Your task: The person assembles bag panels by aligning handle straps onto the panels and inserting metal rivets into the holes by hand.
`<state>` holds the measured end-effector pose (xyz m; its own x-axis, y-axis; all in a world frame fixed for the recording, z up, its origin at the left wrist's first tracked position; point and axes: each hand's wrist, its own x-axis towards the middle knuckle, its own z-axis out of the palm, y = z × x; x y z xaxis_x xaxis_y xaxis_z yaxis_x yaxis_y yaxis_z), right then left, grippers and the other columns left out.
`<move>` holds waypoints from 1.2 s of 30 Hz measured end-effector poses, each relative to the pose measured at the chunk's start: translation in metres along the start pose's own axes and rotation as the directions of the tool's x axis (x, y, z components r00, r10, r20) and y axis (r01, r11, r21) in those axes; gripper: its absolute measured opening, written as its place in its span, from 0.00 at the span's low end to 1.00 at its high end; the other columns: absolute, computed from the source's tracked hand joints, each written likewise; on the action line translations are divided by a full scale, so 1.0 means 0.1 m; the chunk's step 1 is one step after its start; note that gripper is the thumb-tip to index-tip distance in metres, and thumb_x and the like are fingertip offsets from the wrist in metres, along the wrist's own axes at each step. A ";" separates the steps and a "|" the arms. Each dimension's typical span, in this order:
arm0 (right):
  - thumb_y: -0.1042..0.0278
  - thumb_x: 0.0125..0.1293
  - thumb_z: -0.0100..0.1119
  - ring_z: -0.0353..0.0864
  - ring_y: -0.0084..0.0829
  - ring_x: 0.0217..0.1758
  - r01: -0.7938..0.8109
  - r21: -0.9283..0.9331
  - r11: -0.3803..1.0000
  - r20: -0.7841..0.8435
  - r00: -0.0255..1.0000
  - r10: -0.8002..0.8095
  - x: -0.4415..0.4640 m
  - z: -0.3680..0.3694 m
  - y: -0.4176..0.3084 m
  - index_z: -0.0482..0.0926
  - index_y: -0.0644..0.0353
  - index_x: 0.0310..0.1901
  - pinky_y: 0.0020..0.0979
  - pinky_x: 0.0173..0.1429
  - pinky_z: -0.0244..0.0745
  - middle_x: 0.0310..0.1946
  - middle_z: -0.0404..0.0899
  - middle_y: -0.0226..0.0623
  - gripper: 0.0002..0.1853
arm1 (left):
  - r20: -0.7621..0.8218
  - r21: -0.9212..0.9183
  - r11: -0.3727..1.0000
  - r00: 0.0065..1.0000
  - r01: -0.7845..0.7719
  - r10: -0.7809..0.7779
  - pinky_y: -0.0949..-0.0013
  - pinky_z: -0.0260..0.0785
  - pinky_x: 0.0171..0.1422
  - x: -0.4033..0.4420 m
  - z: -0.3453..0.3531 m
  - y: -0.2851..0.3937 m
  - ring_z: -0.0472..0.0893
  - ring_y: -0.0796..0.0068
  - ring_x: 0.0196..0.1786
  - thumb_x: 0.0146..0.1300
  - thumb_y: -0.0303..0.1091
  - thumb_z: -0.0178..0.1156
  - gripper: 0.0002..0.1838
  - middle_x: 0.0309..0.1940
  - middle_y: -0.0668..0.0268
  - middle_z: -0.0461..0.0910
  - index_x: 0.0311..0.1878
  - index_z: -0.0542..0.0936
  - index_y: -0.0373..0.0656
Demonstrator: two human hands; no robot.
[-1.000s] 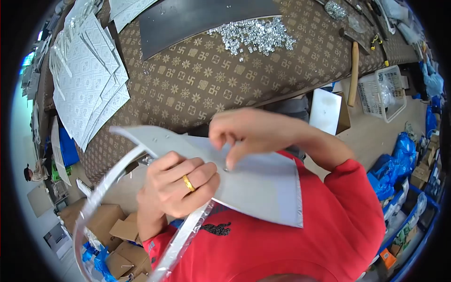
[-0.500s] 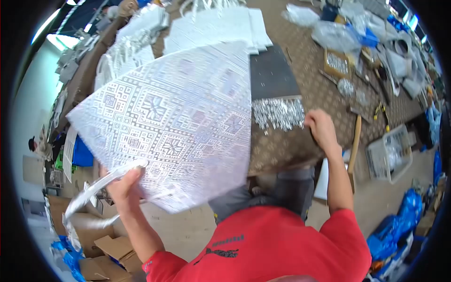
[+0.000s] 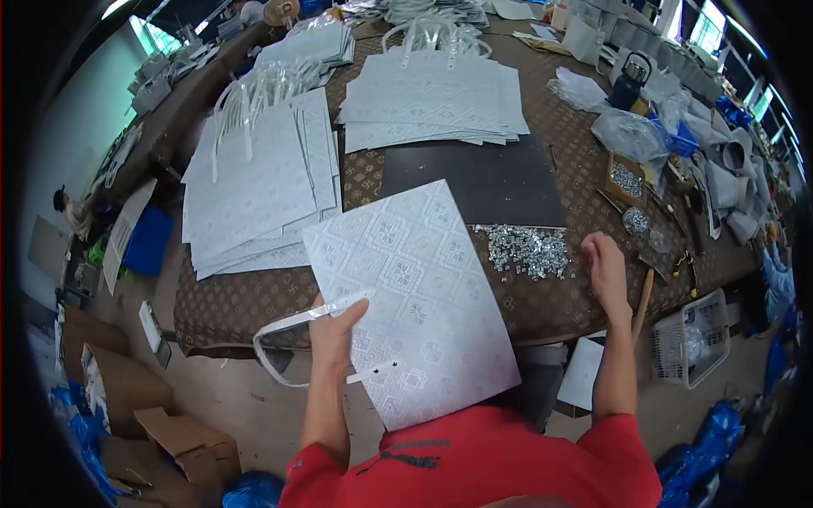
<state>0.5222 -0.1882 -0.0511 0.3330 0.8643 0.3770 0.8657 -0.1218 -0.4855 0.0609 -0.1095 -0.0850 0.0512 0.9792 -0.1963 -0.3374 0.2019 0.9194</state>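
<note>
Silvery-white, patterned panel, head view: we see it in front of the worker's red shirt, its upper part overlapping the near edge of the cloth-covered table. Our left grip pinches the panel's left edge, thumb on the patterned face over one end of a pale strap; the strap loops out to the left, and its other end meets the panel lower down, beside two small dark marks. Our right grip is held with fingers curled, just beside a heap of shiny metal pieces; we cannot tell whether it pinches one. The heap lies against the near edge of a dark board.

Compared with half a second ago, the panel has dropped lower and nearer the shirt, uncovering the left stack of panels and more of the far stack. The right grip, which then met the heap's edge, now stands slightly apart from it. One second ago, we note, the panel's plain side faced up, with the right grip at its surface.
</note>
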 end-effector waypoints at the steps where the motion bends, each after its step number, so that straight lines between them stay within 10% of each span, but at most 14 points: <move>1: 0.72 0.76 0.54 0.79 0.43 0.35 0.001 -0.001 1.000 0.012 1.000 -0.001 0.02 0.02 -0.09 0.80 0.66 0.43 0.39 0.45 0.76 0.31 0.78 0.45 0.07 | -0.010 -0.002 1.000 1.000 0.008 -0.008 0.62 0.76 0.65 0.02 0.01 -0.01 0.84 0.63 0.58 0.60 0.18 0.71 0.33 0.60 0.53 0.82 0.69 0.72 0.32; 4: 0.72 0.77 0.58 0.78 0.27 0.35 -0.416 0.696 0.586 0.335 0.909 0.248 -0.03 0.18 -0.66 0.83 0.68 0.45 0.29 0.45 0.76 0.33 0.81 0.34 0.08 | -0.019 0.114 0.988 0.994 -0.103 0.106 0.63 0.75 0.65 -0.05 0.02 -0.13 0.83 0.66 0.57 0.60 0.19 0.72 0.30 0.58 0.56 0.84 0.66 0.75 0.32; 11: 0.77 0.72 0.64 0.81 0.20 0.38 -0.527 0.706 0.473 0.614 0.789 -0.038 -0.46 0.83 -1.82 0.84 0.67 0.47 0.24 0.48 0.77 0.36 0.85 0.31 0.06 | 0.090 0.233 0.944 0.971 -0.235 0.219 0.70 0.76 0.56 -0.29 0.38 -0.10 0.84 0.78 0.48 0.61 0.25 0.74 0.20 0.48 0.64 0.87 0.56 0.82 0.34; 17: 0.85 0.61 0.70 0.78 0.24 0.43 0.154 0.677 0.720 0.080 0.956 -0.281 -0.59 1.07 -2.01 0.86 0.63 0.42 0.25 0.45 0.74 0.41 0.80 0.30 0.09 | 0.104 0.337 0.903 0.964 -0.266 0.246 0.72 0.77 0.51 -0.41 0.56 0.00 0.83 0.80 0.45 0.61 0.27 0.75 0.17 0.43 0.65 0.88 0.52 0.83 0.35; 33: 0.88 0.58 0.70 0.74 0.25 0.45 -0.177 0.787 0.592 0.269 0.961 -0.070 -0.58 1.03 -1.98 0.83 0.63 0.38 0.24 0.46 0.72 0.43 0.73 0.30 0.11 | 0.194 0.540 0.787 0.954 -0.298 0.228 0.73 0.75 0.47 -0.42 0.66 0.06 0.81 0.81 0.40 0.61 0.26 0.74 0.13 0.36 0.70 0.84 0.47 0.83 0.37; 36: 0.88 0.58 0.71 0.75 0.25 0.46 0.016 0.742 0.670 0.110 0.983 -0.144 -0.60 1.08 -1.94 0.82 0.62 0.39 0.24 0.46 0.72 0.43 0.74 0.31 0.11 | 0.229 0.566 0.755 0.943 -0.330 0.241 0.73 0.75 0.48 -0.40 0.69 0.10 0.81 0.81 0.41 0.61 0.26 0.73 0.14 0.36 0.70 0.84 0.48 0.82 0.37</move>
<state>0.2938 -0.1635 -0.0641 0.1615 0.9211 0.3543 0.3078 0.2941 -0.9048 0.1207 -0.1449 -0.0445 0.1819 0.9766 0.1146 0.2604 -0.1602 0.9521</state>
